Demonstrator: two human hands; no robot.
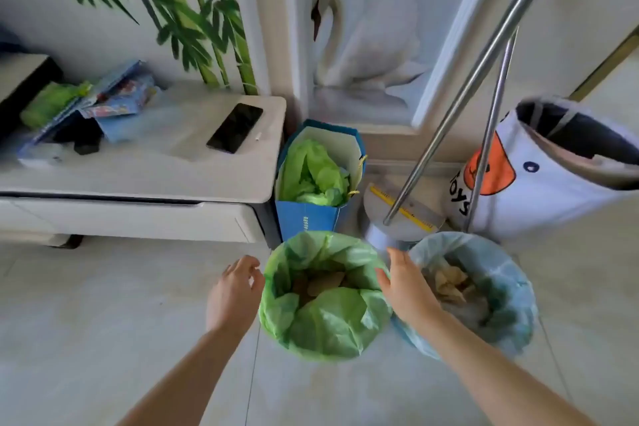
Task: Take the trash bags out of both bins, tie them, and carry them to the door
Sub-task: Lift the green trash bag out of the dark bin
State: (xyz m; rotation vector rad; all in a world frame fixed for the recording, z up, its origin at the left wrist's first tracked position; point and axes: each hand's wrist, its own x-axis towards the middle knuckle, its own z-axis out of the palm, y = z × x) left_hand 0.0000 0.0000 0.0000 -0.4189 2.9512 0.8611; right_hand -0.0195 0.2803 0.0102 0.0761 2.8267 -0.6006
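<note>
Standing side by side on the pale tiled floor (pixel 103 304), the round bin lined with a green plastic trash bag (pixel 325 315) and the round bin lined with a pale blue plastic trash bag (pixel 498 287) both hold scraps, their bags untied and folded over the rims. Behind them a white low cabinet (pixel 138 180) carries a black phone (pixel 235 128), with a blue paper bag (pixel 311 214) just beside it. The left hand (pixel 235 290) hovers by the green bag's left rim, fingers spread, gripping nothing. The right hand (pixel 408 284) lies flat and empty between the two bins.
</note>
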